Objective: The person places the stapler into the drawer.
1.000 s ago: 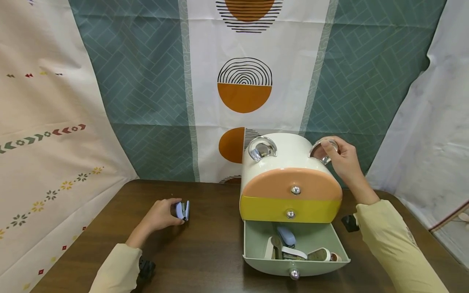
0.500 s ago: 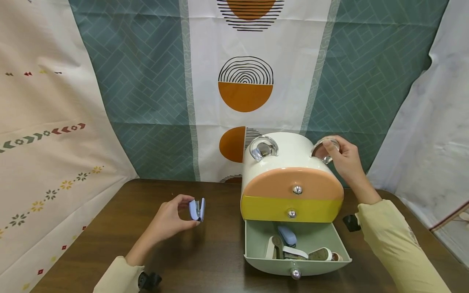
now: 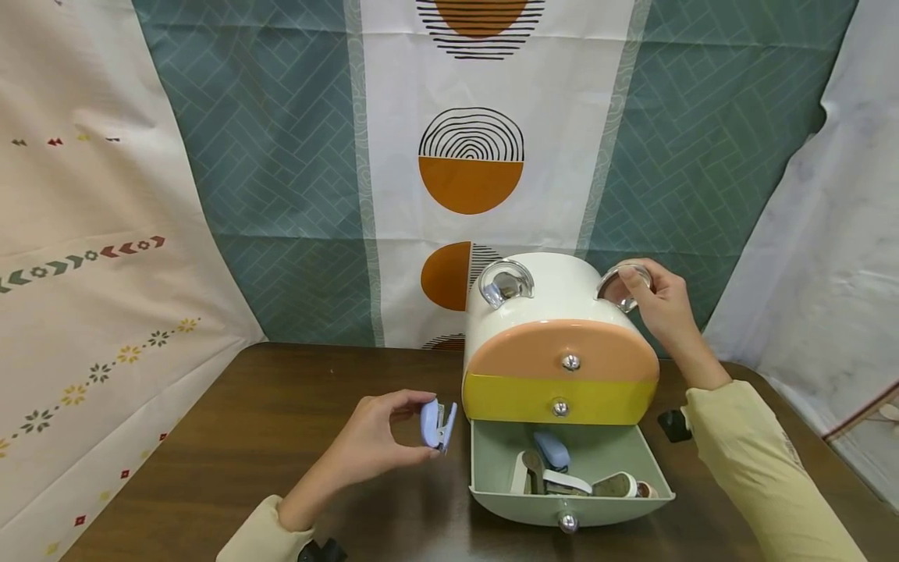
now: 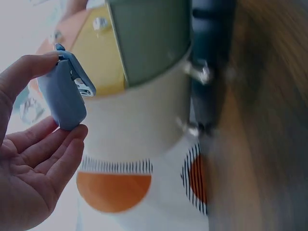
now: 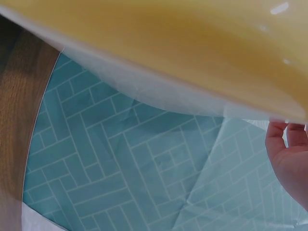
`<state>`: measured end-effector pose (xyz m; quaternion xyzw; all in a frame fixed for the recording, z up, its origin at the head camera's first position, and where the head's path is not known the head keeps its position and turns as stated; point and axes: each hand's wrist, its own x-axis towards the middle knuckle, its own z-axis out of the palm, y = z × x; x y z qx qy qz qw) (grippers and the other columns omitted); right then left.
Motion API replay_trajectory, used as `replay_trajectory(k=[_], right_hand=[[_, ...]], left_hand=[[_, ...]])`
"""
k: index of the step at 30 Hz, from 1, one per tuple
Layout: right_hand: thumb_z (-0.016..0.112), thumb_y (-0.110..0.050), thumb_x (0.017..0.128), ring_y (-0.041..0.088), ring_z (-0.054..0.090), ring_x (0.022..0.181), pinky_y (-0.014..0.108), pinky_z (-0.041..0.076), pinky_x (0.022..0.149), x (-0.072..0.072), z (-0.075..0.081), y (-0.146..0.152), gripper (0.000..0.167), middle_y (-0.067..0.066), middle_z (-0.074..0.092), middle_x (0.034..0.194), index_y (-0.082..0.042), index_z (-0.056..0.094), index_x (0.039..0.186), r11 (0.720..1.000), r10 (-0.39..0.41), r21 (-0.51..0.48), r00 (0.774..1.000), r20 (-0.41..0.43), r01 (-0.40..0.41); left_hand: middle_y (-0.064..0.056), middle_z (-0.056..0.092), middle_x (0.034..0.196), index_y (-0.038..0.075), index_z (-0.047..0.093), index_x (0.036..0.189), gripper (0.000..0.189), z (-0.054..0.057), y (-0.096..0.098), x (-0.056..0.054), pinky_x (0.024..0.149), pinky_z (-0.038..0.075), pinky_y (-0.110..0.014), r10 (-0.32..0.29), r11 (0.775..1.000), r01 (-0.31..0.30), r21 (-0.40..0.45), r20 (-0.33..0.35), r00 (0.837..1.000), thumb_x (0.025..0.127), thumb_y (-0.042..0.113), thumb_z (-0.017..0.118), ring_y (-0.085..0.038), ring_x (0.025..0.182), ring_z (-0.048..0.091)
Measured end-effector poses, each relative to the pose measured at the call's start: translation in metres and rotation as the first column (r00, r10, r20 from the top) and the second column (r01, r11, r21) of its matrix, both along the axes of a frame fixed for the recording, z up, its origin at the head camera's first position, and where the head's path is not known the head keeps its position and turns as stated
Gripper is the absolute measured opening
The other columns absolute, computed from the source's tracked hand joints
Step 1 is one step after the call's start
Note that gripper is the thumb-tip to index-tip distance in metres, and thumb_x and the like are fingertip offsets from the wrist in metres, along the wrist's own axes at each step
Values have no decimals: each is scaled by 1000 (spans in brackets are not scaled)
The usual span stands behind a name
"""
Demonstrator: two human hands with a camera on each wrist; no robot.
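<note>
Between thumb and fingers, my left hand (image 3: 375, 437) pinches a small light-blue stapler (image 3: 437, 426) above the table, just left of the drawer unit. In the left wrist view the stapler (image 4: 65, 91) has its arms spread apart. My right hand (image 3: 663, 300) grips the silver ear-shaped ring (image 3: 623, 287) on top of the white drawer unit (image 3: 555, 289); in the right wrist view only part of that hand (image 5: 291, 159) shows. The unit's green bottom drawer (image 3: 492, 460) is pulled out. Inside lie another blue stapler (image 3: 551, 451), white-and-olive pieces and a small brownish item (image 3: 644, 490).
An orange drawer (image 3: 520, 351) and a yellow drawer (image 3: 506, 400) above are closed, each with a silver knob. A second silver ring (image 3: 506, 282) sits at the unit's top left. The brown table (image 3: 232, 437) ends at hanging patterned cloths (image 3: 281, 156).
My left hand has carried the light-blue stapler rightward across the table, from the left side to near the open drawer. The right hand stays on the silver ring.
</note>
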<state>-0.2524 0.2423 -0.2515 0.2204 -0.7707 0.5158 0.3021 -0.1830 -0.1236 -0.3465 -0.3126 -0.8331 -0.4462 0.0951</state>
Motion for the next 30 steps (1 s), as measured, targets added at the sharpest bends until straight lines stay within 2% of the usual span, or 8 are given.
replay_trajectory(k=[4,8,11,14,17,23,27,30], right_hand=[[47,-7,94,2,57,66,15,45,62,7,4,-5,15,-15,62,70,-4,62,94,999,44,-3,999,-6,-44],[47,-7,94,2,57,66,14,45,61,6,4,-5,15,-14,61,69,-9,62,93,999,51,-19,999,10,-51],[47,-7,94,3,57,65,14,45,61,6,4,-5,15,-13,61,69,-10,62,93,999,50,-20,999,11,-50],[47,-7,94,3,57,66,15,45,62,7,4,-5,16,-14,62,69,-9,62,93,999,47,-11,999,7,-47],[46,-8,94,3,58,66,15,46,63,8,5,-6,16,-14,62,70,-9,62,93,999,44,0,999,5,-44],[47,-9,94,3,57,67,15,45,63,1,-1,0,16,-14,62,70,-13,63,93,1000,31,4,999,9,-31],[48,-10,94,4,58,68,16,45,64,-9,-8,7,16,-13,63,71,-13,63,95,1000,31,0,999,11,-31],[48,-12,94,4,58,68,16,45,64,-14,-10,10,15,-14,63,72,-13,64,95,1000,24,3,1000,5,-24]], left_hand=[[-4,65,104,3,63,109,53,1,16,5,81,49,-30,-58,998,58,-2,-14,998,61,14,83,-13,90,61],[-4,65,104,2,64,108,53,1,31,6,80,49,-29,-106,994,103,-39,-66,992,61,16,83,-10,90,60],[-2,65,104,3,65,108,54,2,43,6,82,48,-27,-122,988,110,-105,-109,987,61,20,83,-9,92,60],[-1,65,105,4,65,109,54,5,53,8,82,46,-24,-120,975,91,-203,-136,983,62,25,82,-10,94,59],[-2,64,106,5,66,109,53,7,63,9,80,46,-21,-114,946,64,-316,-141,983,64,30,80,-10,93,59],[3,65,100,10,68,104,48,8,78,6,70,45,-15,-134,871,41,-490,-155,979,65,36,77,-4,84,58],[12,59,75,15,67,86,31,8,86,2,53,38,-13,-170,815,36,-579,-180,969,64,33,78,0,62,49],[14,50,62,18,62,76,25,7,92,1,48,33,-15,-200,762,28,-647,-193,961,63,31,79,-1,54,43]])
